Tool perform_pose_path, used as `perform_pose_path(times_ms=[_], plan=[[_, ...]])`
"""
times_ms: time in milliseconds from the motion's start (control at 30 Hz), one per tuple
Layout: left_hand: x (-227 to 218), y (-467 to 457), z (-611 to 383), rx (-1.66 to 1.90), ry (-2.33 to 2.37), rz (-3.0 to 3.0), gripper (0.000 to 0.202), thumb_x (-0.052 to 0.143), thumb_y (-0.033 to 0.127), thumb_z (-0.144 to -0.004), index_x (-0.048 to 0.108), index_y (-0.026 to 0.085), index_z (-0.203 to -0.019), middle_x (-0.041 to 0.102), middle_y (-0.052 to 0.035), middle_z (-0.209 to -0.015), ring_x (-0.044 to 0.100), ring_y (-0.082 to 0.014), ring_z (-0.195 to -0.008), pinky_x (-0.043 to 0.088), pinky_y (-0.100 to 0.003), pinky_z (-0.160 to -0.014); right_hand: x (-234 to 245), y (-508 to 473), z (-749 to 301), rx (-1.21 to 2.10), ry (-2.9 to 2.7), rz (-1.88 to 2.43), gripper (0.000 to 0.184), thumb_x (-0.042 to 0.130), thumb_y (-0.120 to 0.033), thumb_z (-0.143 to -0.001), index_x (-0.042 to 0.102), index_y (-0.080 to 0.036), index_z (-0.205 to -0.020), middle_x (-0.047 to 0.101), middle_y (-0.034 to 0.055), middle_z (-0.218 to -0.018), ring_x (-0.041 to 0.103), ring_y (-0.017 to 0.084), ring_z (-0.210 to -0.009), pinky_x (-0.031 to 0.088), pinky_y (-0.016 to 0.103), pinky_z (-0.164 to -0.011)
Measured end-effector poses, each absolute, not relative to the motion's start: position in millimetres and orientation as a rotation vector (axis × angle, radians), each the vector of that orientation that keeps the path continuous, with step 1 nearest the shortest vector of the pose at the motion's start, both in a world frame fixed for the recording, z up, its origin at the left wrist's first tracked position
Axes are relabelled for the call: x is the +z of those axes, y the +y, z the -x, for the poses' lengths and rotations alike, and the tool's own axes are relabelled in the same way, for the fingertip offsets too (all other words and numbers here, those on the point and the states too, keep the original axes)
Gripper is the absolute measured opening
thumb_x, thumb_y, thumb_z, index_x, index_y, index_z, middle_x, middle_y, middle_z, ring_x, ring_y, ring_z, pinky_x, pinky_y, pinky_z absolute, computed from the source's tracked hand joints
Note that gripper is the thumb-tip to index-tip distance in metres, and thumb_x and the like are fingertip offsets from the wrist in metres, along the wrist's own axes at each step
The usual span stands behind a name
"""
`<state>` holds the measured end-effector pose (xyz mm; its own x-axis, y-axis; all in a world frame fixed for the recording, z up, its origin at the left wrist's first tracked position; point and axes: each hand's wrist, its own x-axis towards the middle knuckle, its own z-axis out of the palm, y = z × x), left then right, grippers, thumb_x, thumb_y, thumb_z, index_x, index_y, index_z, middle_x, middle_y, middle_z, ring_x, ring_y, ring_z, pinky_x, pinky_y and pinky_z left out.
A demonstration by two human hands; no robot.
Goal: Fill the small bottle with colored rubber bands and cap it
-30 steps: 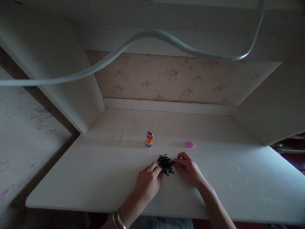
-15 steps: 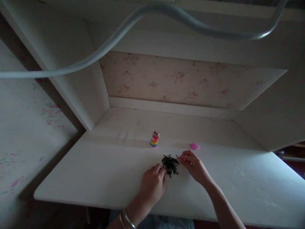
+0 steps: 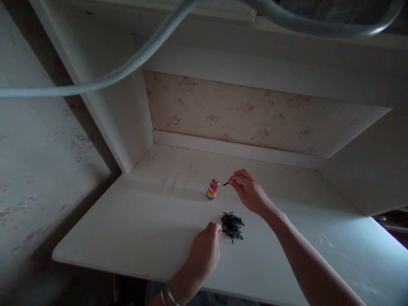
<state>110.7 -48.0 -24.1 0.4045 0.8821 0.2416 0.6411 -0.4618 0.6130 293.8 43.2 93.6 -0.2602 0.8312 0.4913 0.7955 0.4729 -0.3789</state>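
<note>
My right hand point(image 3: 250, 193) is raised over the white desk, with thumb and fingers pinched on a thin black elastic band point(image 3: 226, 184). The band's free end points left, at the mouth of a small clear jar point(image 3: 212, 190) filled with red, yellow and blue pieces. Nearer to me lies a tangled pile of black elastic bands point(image 3: 232, 225). My left hand point(image 3: 205, 244) rests at the pile's left edge, fingers closed together; whatever is between the fingertips is too small to make out. Two silver bangles circle that wrist.
The white desk point(image 3: 143, 212) has a raised back edge and side panels, with floral wallpaper point(image 3: 245, 110) behind. Across the top of the view runs a thick pale cable point(image 3: 127, 63), below a shelf. The desk's front edge is close to my body.
My right hand has moved from the pile, forward and left to beside the jar, carrying a black band. It now hides the pink object. My left hand stays by the pile.
</note>
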Motion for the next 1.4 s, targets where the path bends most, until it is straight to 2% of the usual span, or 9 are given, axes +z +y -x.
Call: perform_pose_path(times_ms=[200,433,667,867,1033,1100,1267,1400], plan=[[-23,-49,-109,0.806,1.265,-2.154,0.017,0.039,0.014,-0.094,0.052,0.023,-0.101,0.064,-0.0015,-0.090,0.065,-0.0171,-0.079,0.051,-0.028,-0.070,108,66,-273,-0.036,-2.261,1.409,0.026,0.042,-0.030,-0.097,0.066,-0.021,-0.094,0.057,0.0050,-0.103,0.060,0.014,-0.088,0.046,0.026,-0.080],[-21,-47,-108,0.816,1.220,-2.156,0.027,0.041,0.011,-0.092,0.057,0.023,-0.110,0.063,-0.0030,-0.100,0.065,-0.0170,-0.084,0.053,-0.030,-0.077,102,69,-267,-0.072,-2.358,1.368,0.026,0.043,-0.030,-0.096,0.068,-0.023,-0.092,0.057,0.0038,-0.105,0.059,0.013,-0.086,0.045,0.025,-0.077],[-20,-44,-108,0.896,1.197,-2.117,0.020,0.049,0.012,-0.090,0.061,0.021,-0.103,0.066,-0.0035,-0.095,0.065,-0.0172,-0.085,0.053,-0.029,-0.079,97,56,-283,0.079,-2.093,1.329,0.026,0.046,-0.033,-0.095,0.069,-0.021,-0.093,0.058,0.0055,-0.100,0.059,0.013,-0.082,0.046,0.024,-0.074],[-17,-43,-109,1.005,1.160,-2.074,0.018,0.050,0.010,-0.089,0.063,0.021,-0.094,0.067,-0.0031,-0.087,0.064,-0.0157,-0.080,0.052,-0.026,-0.075,50,9,-314,0.316,-1.812,1.416,0.030,0.049,-0.039,-0.093,0.068,-0.018,-0.083,0.059,0.0070,-0.092,0.059,0.014,-0.076,0.047,0.024,-0.064],[8,-26,-98,1.102,1.167,-2.049,0.017,0.049,0.015,-0.091,0.063,0.021,-0.097,0.068,-0.0035,-0.090,0.064,-0.0147,-0.083,0.051,-0.025,-0.077,4,-59,-316,0.431,-1.804,1.573,0.026,0.050,-0.040,-0.092,0.067,-0.021,-0.090,0.059,0.0042,-0.087,0.052,0.009,-0.054,0.044,0.022,-0.051],[26,-11,-92,1.145,1.220,-2.082,0.016,0.048,0.020,-0.092,0.063,0.020,-0.097,0.068,-0.0045,-0.091,0.064,-0.0146,-0.082,0.050,-0.025,-0.076,-8,-82,-309,0.364,-1.884,1.605,0.021,0.052,-0.038,-0.091,0.067,-0.024,-0.094,0.060,0.0046,-0.092,0.060,0.013,-0.066,0.050,0.024,-0.062],[66,30,-86,1.200,1.349,-2.190,0.018,0.048,0.025,-0.093,0.064,0.019,-0.099,0.070,-0.0037,-0.090,0.063,-0.0122,-0.073,0.050,-0.023,-0.072,-20,-101,-294,0.077,-1.938,1.717,0.018,0.050,-0.038,-0.089,0.065,-0.027,-0.089,0.062,0.0042,-0.090,0.063,0.017,-0.063,0.052,0.029,-0.057],[81,49,-91,1.232,1.441,-2.304,0.017,0.051,0.025,-0.092,0.065,0.019,-0.098,0.070,-0.0023,-0.090,0.063,-0.0112,-0.071,0.047,-0.021,-0.068,-19,-95,-292,0.028,-1.970,1.705,0.021,0.045,-0.032,-0.092,0.065,-0.028,-0.089,0.063,0.0043,-0.090,0.064,0.017,-0.065,0.052,0.028,-0.057]])
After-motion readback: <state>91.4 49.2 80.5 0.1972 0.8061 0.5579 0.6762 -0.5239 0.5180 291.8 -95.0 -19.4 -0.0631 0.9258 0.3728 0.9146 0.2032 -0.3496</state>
